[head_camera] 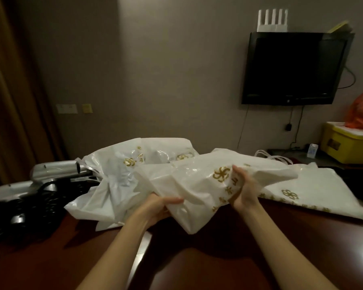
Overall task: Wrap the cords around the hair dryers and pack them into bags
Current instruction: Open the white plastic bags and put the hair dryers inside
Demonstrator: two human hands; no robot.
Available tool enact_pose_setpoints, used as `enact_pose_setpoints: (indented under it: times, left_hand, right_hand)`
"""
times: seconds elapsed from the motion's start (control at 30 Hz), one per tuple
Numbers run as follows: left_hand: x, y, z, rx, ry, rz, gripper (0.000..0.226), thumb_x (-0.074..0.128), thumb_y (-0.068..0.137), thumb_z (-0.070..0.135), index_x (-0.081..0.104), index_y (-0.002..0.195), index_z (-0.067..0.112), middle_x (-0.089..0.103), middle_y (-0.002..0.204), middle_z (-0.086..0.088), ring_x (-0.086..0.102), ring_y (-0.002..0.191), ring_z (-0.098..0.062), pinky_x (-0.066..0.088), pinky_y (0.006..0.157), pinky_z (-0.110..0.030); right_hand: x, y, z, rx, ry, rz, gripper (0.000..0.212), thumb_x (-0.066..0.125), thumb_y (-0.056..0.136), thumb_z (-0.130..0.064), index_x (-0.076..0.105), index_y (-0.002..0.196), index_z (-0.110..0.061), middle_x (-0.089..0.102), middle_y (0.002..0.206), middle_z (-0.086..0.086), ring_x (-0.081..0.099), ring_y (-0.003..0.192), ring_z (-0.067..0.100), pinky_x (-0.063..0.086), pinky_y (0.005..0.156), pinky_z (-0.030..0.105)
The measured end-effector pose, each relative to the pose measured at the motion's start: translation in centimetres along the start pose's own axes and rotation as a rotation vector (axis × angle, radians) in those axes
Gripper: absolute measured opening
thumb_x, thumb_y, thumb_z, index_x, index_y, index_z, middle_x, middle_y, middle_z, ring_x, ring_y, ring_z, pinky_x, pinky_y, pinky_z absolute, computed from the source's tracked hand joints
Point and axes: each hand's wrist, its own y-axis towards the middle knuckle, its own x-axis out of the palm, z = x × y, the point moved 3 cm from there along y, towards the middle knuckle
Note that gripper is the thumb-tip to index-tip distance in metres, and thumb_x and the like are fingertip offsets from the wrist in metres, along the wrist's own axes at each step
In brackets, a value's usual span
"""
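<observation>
I hold a white plastic bag above the dark wooden table: my left hand grips its near edge, my right hand clasps its side. Silver hair dryers lie left of it.

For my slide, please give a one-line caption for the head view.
Both hands, left and right, hold a white bag above the table, with hair dryers at left.
</observation>
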Motion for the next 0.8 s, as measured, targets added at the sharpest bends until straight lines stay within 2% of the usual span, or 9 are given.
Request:
enact_pose_setpoints:
  times: [0.1,0.17,0.23,0.3,0.4,0.5,0.67,0.73,0.8]
  left_hand:
    - [0.0,-0.5,1.3,0.072,-0.012,0.010,0.044,0.075,0.073,-0.003,0.062,0.114,0.007,0.074,0.098,-0.012,0.070,0.089,-0.026,0.059,0.070,-0.034]
    - [-0.2,-1.0,3.0,0.139,-0.034,-0.007,0.038,0.071,0.076,-0.005,0.062,0.110,0.011,0.074,0.097,-0.007,0.069,0.091,-0.023,0.058,0.073,-0.034]
    - [-0.8,-1.7,4.2,0.159,-0.081,-0.066,0.036,0.069,0.076,0.006,0.063,0.111,0.011,0.074,0.097,-0.006,0.070,0.090,-0.021,0.058,0.075,-0.035]
    - [-2.0,-2.3,4.3,0.142,-0.242,-0.136,0.034,0.060,0.083,0.024,0.065,0.114,0.012,0.073,0.105,-0.008,0.070,0.094,-0.023,0.052,0.087,-0.040]
    - [-4.8,-2.8,3.7,0.190,-0.519,-0.153,0.042,0.047,0.089,0.035,0.072,0.115,0.014,0.068,0.120,-0.010,0.067,0.104,-0.028,0.042,0.099,-0.047]
    - [-6.9,-3.1,2.7,0.182,-0.551,-0.043,0.038,0.049,0.091,0.033,0.070,0.115,0.014,0.071,0.113,-0.008,0.070,0.096,-0.027,0.050,0.089,-0.043]
    - [-7.1,-3.0,3.0,0.046,-0.017,0.089,0.049,0.066,0.078,0.031,0.063,0.119,0.006,0.066,0.118,-0.012,0.063,0.102,-0.031,0.048,0.091,-0.042]
    - [-6.9,-2.9,3.8,-0.034,0.219,0.045,0.057,0.078,0.072,0.043,0.069,0.117,0.010,0.067,0.120,-0.014,0.062,0.109,-0.038,0.045,0.100,-0.045]
    - [-7.2,-1.7,4.3,-0.070,0.402,0.032,0.067,0.085,0.061,0.058,0.072,0.114,0.018,0.061,0.119,-0.005,0.056,0.104,-0.033,0.042,0.093,-0.044]
  right_hand:
    - [3.0,0.9,-1.7,-0.054,0.011,-0.082,0.023,0.052,0.093,-0.023,0.067,0.104,-0.009,0.073,0.096,0.010,0.068,0.094,0.028,0.058,0.080,0.039]
    - [4.6,1.3,-2.9,-0.054,0.057,-0.182,0.030,0.049,0.095,-0.021,0.060,0.120,-0.008,0.071,0.111,0.013,0.068,0.102,0.030,0.055,0.087,0.044]
    - [5.3,1.6,-3.8,-0.044,0.076,-0.284,0.038,0.049,0.095,-0.021,0.053,0.130,-0.009,0.063,0.126,0.014,0.061,0.116,0.032,0.047,0.098,0.050]
    - [4.9,2.0,-3.5,-0.007,0.032,-0.342,0.032,0.047,0.097,-0.018,0.055,0.127,-0.009,0.065,0.124,0.013,0.063,0.113,0.030,0.051,0.095,0.046]
    - [1.8,3.3,-1.1,0.058,-0.212,-0.141,0.020,0.044,0.099,-0.008,0.063,0.103,-0.005,0.075,0.088,0.009,0.073,0.077,0.019,0.059,0.063,0.030]
    - [-2.4,4.5,1.1,0.088,-0.468,0.074,0.015,0.054,0.094,-0.005,0.065,0.103,0.001,0.073,0.089,0.013,0.070,0.067,0.020,0.056,0.058,0.030]
    - [-4.5,4.2,1.2,-0.037,-0.756,0.186,0.020,0.065,0.089,-0.009,0.066,0.107,0.000,0.067,0.090,0.008,0.059,0.073,0.011,0.048,0.058,0.020]
    - [-3.8,4.6,0.5,-0.100,-0.858,0.189,0.022,0.070,0.087,-0.015,0.068,0.102,0.001,0.066,0.086,0.009,0.057,0.070,0.010,0.044,0.056,0.021]
    - [-2.6,5.2,-0.2,-0.160,-0.901,0.178,0.027,0.073,0.084,-0.019,0.069,0.098,0.003,0.067,0.081,0.009,0.059,0.068,0.011,0.045,0.056,0.022]
